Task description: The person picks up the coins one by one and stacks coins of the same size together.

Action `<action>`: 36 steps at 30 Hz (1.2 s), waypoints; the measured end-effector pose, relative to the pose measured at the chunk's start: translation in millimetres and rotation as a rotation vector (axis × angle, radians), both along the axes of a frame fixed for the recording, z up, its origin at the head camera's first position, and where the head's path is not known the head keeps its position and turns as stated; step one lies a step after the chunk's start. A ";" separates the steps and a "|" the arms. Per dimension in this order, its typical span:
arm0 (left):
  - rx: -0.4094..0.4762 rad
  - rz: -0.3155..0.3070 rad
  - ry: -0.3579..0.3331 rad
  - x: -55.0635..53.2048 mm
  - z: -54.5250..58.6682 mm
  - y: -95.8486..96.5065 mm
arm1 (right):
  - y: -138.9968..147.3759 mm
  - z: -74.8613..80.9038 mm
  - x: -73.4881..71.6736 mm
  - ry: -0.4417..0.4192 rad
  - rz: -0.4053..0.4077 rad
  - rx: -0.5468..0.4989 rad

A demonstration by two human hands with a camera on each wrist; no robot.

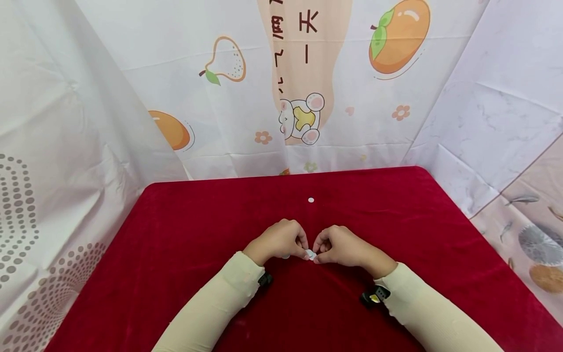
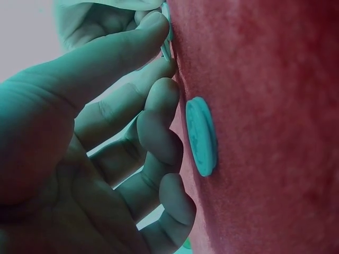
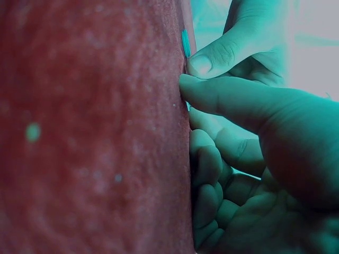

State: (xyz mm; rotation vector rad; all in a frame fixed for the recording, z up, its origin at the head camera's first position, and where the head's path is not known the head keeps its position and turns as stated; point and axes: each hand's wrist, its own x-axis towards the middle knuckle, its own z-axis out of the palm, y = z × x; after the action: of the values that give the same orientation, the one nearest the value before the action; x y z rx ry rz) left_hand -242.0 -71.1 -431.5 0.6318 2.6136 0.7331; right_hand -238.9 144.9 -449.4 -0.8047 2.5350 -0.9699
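Head view: pinching small, flat, pale discs (image 1: 311,254) between thumb and fingertips of left hand (image 1: 281,239) and right hand (image 1: 346,247), clamping low at red velvety bench (image 1: 211,210), near loose, pale, rimmed disc (image 2: 201,136) beside left hand, short of white circular piece (image 1: 311,200) farther out. Seemingly aligning held discs; probably needing level edges, then gentle pressing together.

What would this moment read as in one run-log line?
left hand: pinches pale pieces | right hand: pinches there too | white disc: lies beyond, on red cloth
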 end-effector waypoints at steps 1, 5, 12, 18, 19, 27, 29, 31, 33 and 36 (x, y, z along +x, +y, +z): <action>0.000 0.002 -0.002 0.1 -0.3 0.2 | 0.1 -0.3 0.0 0.001 0.001 0.000; -0.003 0.011 -0.006 0.5 -1.0 0.8 | 0.1 -1.5 -0.4 0.007 0.004 -0.003; -0.008 0.009 0.014 0.7 -1.7 1.8 | 0.1 -2.7 0.0 0.017 0.005 0.002; -0.008 0.001 0.011 1.3 -1.3 2.8 | 0.1 -1.2 0.6 0.011 0.005 -0.001; -0.007 -0.002 0.011 1.3 -1.4 3.0 | 0.1 -0.8 0.6 0.011 0.005 -0.002; -0.002 -0.011 0.019 0.4 -3.3 3.5 | 1.0 -0.3 0.2 0.013 0.009 -0.005; -0.003 -0.011 0.018 0.6 -3.5 3.8 | 1.3 -0.8 0.0 0.013 0.012 -0.007; -0.003 -0.012 0.019 0.5 -3.9 4.0 | 1.3 -1.1 0.0 0.012 0.013 -0.007; -0.005 -0.013 0.022 0.4 -4.3 4.3 | 1.2 -1.3 0.0 0.012 0.012 -0.007; -0.004 -0.014 0.024 0.2 -4.6 4.5 | 1.1 -1.1 -0.1 0.010 0.009 -0.006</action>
State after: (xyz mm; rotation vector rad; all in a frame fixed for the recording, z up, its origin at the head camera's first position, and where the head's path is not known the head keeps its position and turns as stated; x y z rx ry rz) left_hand -241.8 -66.6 -436.1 0.6613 2.6291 0.7207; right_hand -239.0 146.1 -450.6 -0.8239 2.5362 -0.9733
